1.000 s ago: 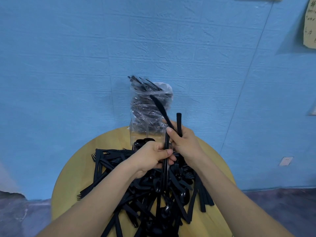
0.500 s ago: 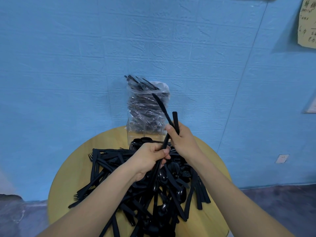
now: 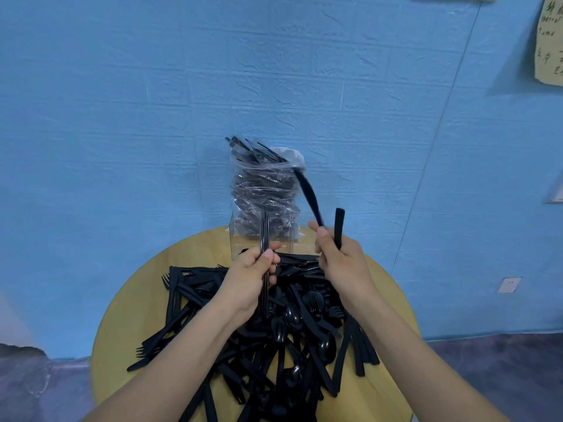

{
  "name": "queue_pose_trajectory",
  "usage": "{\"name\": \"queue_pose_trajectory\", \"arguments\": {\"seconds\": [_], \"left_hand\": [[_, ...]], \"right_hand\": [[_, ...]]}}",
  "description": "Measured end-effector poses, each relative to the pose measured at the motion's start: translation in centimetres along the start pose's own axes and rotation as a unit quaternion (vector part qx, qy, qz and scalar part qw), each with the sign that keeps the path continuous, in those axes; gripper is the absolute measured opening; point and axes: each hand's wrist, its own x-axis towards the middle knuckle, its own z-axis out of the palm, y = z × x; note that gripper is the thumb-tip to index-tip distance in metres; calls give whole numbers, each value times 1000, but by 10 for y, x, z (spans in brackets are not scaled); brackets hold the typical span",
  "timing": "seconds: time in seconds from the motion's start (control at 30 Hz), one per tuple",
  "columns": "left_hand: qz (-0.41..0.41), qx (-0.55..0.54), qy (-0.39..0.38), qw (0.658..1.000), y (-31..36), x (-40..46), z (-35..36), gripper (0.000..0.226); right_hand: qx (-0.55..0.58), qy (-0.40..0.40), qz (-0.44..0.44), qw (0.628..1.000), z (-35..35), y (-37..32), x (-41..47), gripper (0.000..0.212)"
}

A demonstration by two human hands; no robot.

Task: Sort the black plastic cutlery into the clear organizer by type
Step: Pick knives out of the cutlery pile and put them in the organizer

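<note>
Cutlery (image 3: pixel 283 333) of black plastic — forks, spoons and knives tangled together — lies in a heap across the middle of the round wooden table (image 3: pixel 134 318) in the lower centre of the frame. At the heap's left edge, forks (image 3: pixel 166 280) stick their tines out toward the table's rim.

Just left of centre, the left hand (image 3: pixel 248 281) is curled round a thin bundle of upright pieces (image 3: pixel 264 239), thumb pressed against them; their upper ends rise in front of the clear organizer (image 3: pixel 240 236). Which type they are cannot be told from their narrow edges.

The organizer stands at the far edge of the table against the blue wall (image 3: pixel 122 117). A crumpled clear plastic bag (image 3: pixel 265 190), stuffed with more black cutlery, sits in its rear part — handles poke out of the bag's open top. Dark pieces show low in the front compartment, though their type is unclear.

Right of centre, the right hand (image 3: pixel 342 260) is closed round two pieces: a knife (image 3: pixel 309 196) leaning up and left toward the bag, and a straight handle (image 3: pixel 338 226) standing nearly upright beside it.

In the upper right corner a yellowish handwritten note (image 3: pixel 548 41) hangs on the wall.
</note>
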Motion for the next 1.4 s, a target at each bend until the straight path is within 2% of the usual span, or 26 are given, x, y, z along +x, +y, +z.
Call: {"name": "queue_pose_trajectory", "arguments": {"seconds": [0.1, 0.23, 0.3, 0.5, 0.67, 0.83, 0.97, 1.07, 1.13, 1.23, 1.33, 1.4], "left_hand": [[15, -24, -10, 1000, 5, 0, 6, 25], [33, -48, -28, 998, 9, -1, 12, 25], [41, -53, -29, 997, 10, -2, 10, 25], [41, -89, -64, 993, 10, -4, 13, 23], [16, -144, -82, 986, 15, -5, 16, 26], [18, -122, -80, 989, 15, -4, 17, 26], [34, -78, -31, 996, 15, 0, 15, 23], [23, -55, 4, 998, 14, 4, 6, 25], [7, -48, 7, 999, 13, 4, 1, 26], [-6, -42, 0, 999, 8, 2, 2, 26], [-25, -56, -13, 998, 6, 1, 6, 25], [-37, -63, -24, 997, 7, 0, 7, 24]], "right_hand": [[14, -31, 24, 999, 10, 4, -14, 35], [74, -42, 16, 996, 17, -2, -21, 16], [96, -52, 32, 993, 17, -2, -23, 14], [137, -66, 124, 981, 20, 2, -27, 22], [110, -130, 201, 965, 15, 5, -23, 33], [100, -165, 246, 950, 11, 1, -18, 38], [-35, -163, 221, 961, 5, -1, -13, 51], [-166, -91, 152, 970, -7, -7, -7, 62], [-204, -13, 94, 974, -17, -9, 1, 68], [-100, 79, 23, 992, -21, -10, 10, 60], [6, 76, -29, 997, -15, -9, 11, 39], [8, 50, -72, 996, -11, -5, 8, 19]]}}
